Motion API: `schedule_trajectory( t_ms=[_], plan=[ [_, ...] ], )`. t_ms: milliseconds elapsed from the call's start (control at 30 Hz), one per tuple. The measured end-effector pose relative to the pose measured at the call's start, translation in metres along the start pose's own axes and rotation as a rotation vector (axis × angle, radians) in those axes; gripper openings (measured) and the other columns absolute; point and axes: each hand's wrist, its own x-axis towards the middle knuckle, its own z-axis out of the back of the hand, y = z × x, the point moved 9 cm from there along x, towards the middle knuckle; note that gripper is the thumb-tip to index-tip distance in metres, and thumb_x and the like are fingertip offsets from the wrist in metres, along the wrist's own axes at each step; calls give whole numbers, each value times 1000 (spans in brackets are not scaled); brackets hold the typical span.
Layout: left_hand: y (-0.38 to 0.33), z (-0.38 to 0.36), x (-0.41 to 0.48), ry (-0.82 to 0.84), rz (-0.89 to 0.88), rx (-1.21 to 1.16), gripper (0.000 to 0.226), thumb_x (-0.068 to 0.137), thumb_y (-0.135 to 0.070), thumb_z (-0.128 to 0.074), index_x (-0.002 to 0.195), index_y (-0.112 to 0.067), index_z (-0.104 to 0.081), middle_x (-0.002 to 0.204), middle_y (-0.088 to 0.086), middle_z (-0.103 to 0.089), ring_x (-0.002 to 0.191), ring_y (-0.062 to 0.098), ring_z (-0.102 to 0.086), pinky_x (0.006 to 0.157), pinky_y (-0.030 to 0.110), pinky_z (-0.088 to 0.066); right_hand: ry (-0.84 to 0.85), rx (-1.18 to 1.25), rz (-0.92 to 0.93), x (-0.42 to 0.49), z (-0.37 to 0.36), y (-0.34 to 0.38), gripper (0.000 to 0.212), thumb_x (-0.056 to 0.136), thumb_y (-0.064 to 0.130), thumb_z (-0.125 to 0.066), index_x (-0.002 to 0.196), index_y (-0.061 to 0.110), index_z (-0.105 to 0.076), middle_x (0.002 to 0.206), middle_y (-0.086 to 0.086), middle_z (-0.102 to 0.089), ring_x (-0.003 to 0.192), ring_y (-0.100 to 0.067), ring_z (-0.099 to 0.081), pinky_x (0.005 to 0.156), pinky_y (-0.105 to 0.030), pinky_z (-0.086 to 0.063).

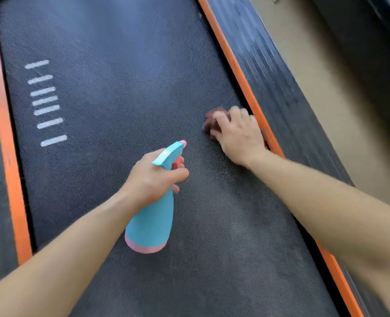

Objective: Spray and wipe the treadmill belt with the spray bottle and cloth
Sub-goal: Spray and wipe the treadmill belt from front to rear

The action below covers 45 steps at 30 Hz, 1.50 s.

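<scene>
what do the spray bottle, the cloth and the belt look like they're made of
Spray bottle: likely plastic, smooth and matte, even light blue with a pink base.
Cloth: soft fabric, brownish, bunched under the right hand; too blurred to tell the weave.
Treadmill belt: probably rubber or PVC, dark, with a fine diagonal texture.

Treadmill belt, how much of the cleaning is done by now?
Done: a mottled patch on the belt near the right side suggests spraying there. In hand: the right hand presses the cloth against the belt beside the orange strip, while the left hand holds the spray bottle. To do: the far and left stretches, by the white stripes, look untouched.
</scene>
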Motion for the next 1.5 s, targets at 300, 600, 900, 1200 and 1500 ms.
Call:
schedule_trajectory(
  t_ms=[300, 600, 900, 1200, 1500],
  plan=[
    [-3, 28, -12, -33, -16, -108, 34, 91, -8, -76, 112, -35, -76, 99, -7, -72, 74, 12, -68, 59, 16, -56, 63, 103, 353, -136, 13, 78, 37, 98, 50, -51, 120, 22, -62, 102, -11, -56, 86, -31, -51, 72, -46, -38],
    [41, 25, -32, -29, 60, -159, 34, 86, -7, -80, 108, -32, -76, 95, -4, -73, 89, 11, -70, 68, 35, -65, 49, 33, 19, -3, -4, 55, 43, 94, 50, -56, 120, 16, -56, 109, -19, -55, 97, -39, -55, 78, -49, -45],
    [58, 39, -56, -8, 79, -132, 48, 88, -5, -78, 125, -35, -74, 98, -4, -75, 83, 6, -67, 67, 31, -64, 99, 107, 450, -136, 8, 120, 39, 96, 52, -51, 119, 22, -60, 100, -10, -55, 85, -31, -53, 70, -44, -41],
    [66, 43, -67, -22, 149, -32, 41, 72, -26, -81, 112, -33, -77, 99, -2, -78, 73, 15, -73, 79, 42, -67, 93, 47, 30, -26, 3, 90, 42, 94, 49, -59, 120, 17, -55, 111, -19, -54, 98, -39, -54, 77, -49, -45],
    [81, 34, -91, -11, 193, -31, 38, 81, -22, -79, 118, -25, -75, 93, -8, -75, 67, 15, -73, 85, 43, -66, 113, 95, 218, -206, 18, 108, 39, 94, 50, -52, 119, 21, -58, 101, -12, -55, 83, -34, -55, 67, -45, -42]
  ],
)
